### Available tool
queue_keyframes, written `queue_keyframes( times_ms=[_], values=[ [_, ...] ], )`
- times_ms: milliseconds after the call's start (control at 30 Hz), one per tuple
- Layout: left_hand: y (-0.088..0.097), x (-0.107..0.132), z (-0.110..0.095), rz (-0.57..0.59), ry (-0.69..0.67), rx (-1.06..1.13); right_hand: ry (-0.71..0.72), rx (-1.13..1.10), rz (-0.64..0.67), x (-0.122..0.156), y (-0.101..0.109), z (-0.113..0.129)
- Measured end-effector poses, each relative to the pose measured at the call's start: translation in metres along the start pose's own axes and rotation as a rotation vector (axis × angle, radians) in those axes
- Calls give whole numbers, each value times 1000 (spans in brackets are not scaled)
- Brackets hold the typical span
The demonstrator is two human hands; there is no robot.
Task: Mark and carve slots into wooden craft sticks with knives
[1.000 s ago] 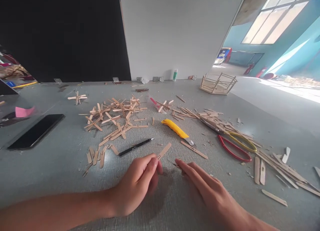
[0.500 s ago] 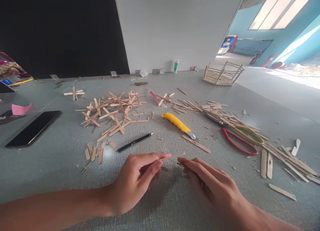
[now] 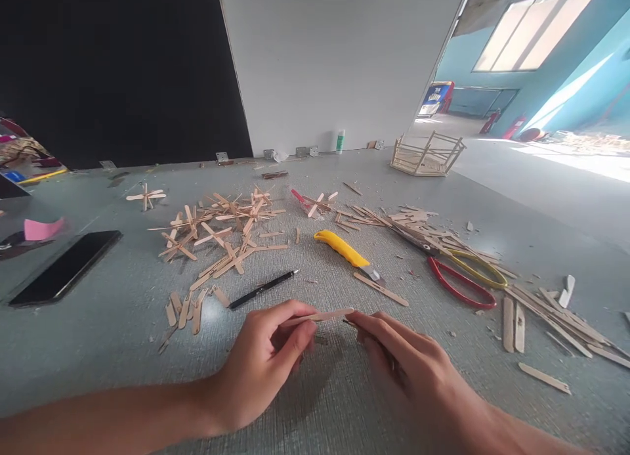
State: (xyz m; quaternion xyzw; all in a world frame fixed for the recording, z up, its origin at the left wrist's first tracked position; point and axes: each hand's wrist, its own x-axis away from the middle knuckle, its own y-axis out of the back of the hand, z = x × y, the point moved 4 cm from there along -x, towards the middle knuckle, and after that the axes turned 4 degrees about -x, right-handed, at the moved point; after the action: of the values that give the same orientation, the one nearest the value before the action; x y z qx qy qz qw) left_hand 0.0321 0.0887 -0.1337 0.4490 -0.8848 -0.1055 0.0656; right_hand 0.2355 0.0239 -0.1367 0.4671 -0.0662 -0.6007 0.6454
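My left hand [image 3: 266, 363] pinches a thin wooden craft stick [image 3: 322, 316] between thumb and forefinger, holding it level just above the grey table [image 3: 113, 324]. My right hand [image 3: 418, 376] meets the stick's right end with its fingertips, fingers drawn together; what lies under them is too small to make out. A black pen [image 3: 263, 289] lies just beyond my left hand. A yellow utility knife [image 3: 347, 250] lies a little farther off.
Several glued stick crosses [image 3: 221, 228] lie at the centre left. Red and yellow scissors [image 3: 457, 278] and loose sticks [image 3: 551, 317] spread to the right. A black phone [image 3: 63, 266] rests at the left. A stick frame [image 3: 427, 156] and a glue bottle [image 3: 340, 141] stand by the wall.
The stick in my left hand has turned from pointing away to lying level. My right hand has drawn in from flat on the table and now touches its right end.
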Motion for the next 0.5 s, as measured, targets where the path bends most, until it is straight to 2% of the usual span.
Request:
queue_keyframes(
  times_ms=[333, 500],
  values=[
    [0, -1, -1, 51, 28, -38, -24, -20, 33, 0, -2, -1],
    [-3, -1, 3, 98, -29, -104, -40, -29, 65, 4, -5, -5]
  ],
)
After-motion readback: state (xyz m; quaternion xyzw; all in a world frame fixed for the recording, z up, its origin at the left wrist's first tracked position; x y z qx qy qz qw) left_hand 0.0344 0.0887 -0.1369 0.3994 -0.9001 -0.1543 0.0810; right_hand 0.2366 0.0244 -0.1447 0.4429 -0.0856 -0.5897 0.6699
